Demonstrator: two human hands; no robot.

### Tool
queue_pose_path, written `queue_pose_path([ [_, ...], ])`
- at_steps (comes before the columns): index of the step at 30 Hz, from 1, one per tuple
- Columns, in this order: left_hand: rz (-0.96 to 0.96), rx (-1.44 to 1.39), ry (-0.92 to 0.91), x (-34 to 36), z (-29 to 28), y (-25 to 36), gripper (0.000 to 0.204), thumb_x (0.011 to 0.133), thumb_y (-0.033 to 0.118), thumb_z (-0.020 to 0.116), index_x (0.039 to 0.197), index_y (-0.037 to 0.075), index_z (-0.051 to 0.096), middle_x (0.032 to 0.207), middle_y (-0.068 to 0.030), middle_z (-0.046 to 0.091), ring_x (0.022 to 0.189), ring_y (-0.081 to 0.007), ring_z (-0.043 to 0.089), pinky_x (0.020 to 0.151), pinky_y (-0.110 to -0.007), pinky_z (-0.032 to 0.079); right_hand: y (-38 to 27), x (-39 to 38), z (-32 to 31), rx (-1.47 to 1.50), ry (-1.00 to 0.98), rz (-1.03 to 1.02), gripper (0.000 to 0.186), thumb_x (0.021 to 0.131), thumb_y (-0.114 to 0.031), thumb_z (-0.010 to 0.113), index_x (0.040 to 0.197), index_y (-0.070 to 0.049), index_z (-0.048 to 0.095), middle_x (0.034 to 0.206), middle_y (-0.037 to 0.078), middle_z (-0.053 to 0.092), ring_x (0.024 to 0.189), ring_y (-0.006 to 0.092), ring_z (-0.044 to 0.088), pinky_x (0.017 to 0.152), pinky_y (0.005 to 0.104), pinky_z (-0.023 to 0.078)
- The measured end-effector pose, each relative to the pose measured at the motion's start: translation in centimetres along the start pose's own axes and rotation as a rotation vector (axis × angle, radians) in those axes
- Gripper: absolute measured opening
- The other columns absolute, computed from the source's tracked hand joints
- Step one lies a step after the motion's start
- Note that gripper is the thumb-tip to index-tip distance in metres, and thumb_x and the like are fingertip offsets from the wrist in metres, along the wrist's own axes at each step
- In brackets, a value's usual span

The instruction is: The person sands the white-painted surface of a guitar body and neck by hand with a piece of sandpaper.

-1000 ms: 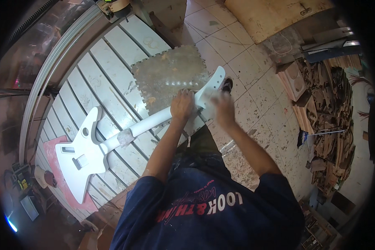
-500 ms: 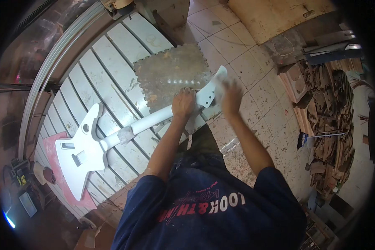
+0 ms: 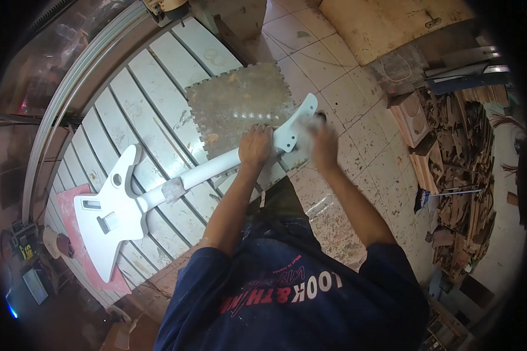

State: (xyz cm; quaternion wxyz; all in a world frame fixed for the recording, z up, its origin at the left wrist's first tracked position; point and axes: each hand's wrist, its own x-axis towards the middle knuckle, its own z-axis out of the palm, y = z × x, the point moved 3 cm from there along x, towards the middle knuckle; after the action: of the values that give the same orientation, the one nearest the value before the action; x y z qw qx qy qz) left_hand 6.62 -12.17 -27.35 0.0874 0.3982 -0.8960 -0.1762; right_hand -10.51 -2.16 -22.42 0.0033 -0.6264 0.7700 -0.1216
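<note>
A white electric guitar body [image 3: 114,202] with its long neck [image 3: 211,168] lies slantwise over the slatted table, face down or up I cannot tell. My left hand [image 3: 256,146] is closed around the neck just below the headstock [image 3: 287,136], which has several small holes. Beside the headstock's right edge is my right hand [image 3: 324,143], smeared by motion. Something dark shows at its fingertips, too blurred to name, and its finger state is unclear. A grey, worn piece [image 3: 173,190] sits at the neck partway toward the body.
Under the body lies a red cloth or sheet [image 3: 70,213]. A brown mat with toothed edges [image 3: 234,99] covers part of the white slatted table [image 3: 158,82]. A curved metal rail [image 3: 64,99] runs along the far left. Wood offcuts [image 3: 459,175] are piled at right on the tiled floor [image 3: 357,93].
My right hand has shifted slightly along the headstock's edge and remains blurred. The left hand keeps its hold on the neck. The guitar has moved very slightly left.
</note>
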Motion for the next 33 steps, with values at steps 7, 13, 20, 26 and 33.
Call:
queue_pose_path([
  [7,-0.018,0.028,-0.025,-0.4,-0.5,-0.1,0.018,0.093,0.017,0.057,0.105,0.008,0.068,0.114,-0.0125,0.069,0.113,-0.0306,0.065,0.092,-0.047,0.056,-4.0,-2.8,-1.2,0.095,0.102,-0.104,0.044,0.086,-0.016,0.069,0.128,-0.028,0.069,0.118,0.01,0.058,0.117,0.0373,0.053,0.091,0.0578,0.044],
  [13,-0.02,0.005,-0.079,0.0,-0.2,0.0,0.023,0.088,0.015,0.061,0.109,0.01,0.068,0.117,-0.0105,0.067,0.115,-0.0315,0.063,0.092,-0.047,0.055,1.4,3.5,-2.2,-0.227,0.222,0.164,0.042,0.088,-0.018,0.069,0.13,-0.024,0.066,0.119,0.012,0.057,0.113,0.0364,0.054,0.089,0.053,0.046],
  [20,0.023,0.023,0.058,-0.3,-0.6,0.5,0.015,0.089,0.016,0.06,0.101,0.009,0.068,0.108,-0.0116,0.068,0.109,-0.0307,0.066,0.087,-0.046,0.057,1.1,1.0,-0.3,-0.078,-0.008,0.047,0.051,0.085,-0.022,0.073,0.134,-0.027,0.064,0.121,0.013,0.059,0.113,0.0367,0.054,0.101,0.0582,0.043],
  [26,0.018,0.032,0.076,-0.7,-0.8,0.0,0.014,0.089,0.016,0.061,0.099,0.009,0.068,0.107,-0.0114,0.068,0.107,-0.0307,0.066,0.086,-0.047,0.058,-4.4,-3.9,0.5,0.022,0.06,-0.099,0.05,0.083,-0.021,0.076,0.131,-0.028,0.067,0.124,0.014,0.061,0.116,0.0364,0.056,0.105,0.0594,0.04],
  [33,-0.011,0.024,0.001,-0.7,0.2,0.3,0.021,0.09,0.016,0.06,0.109,0.01,0.068,0.114,-0.0118,0.068,0.114,-0.0314,0.065,0.091,-0.048,0.055,7.5,8.7,-5.2,-0.244,0.112,0.326,0.037,0.085,-0.026,0.077,0.121,-0.018,0.074,0.116,0.012,0.068,0.106,0.0351,0.063,0.097,0.053,0.047],
])
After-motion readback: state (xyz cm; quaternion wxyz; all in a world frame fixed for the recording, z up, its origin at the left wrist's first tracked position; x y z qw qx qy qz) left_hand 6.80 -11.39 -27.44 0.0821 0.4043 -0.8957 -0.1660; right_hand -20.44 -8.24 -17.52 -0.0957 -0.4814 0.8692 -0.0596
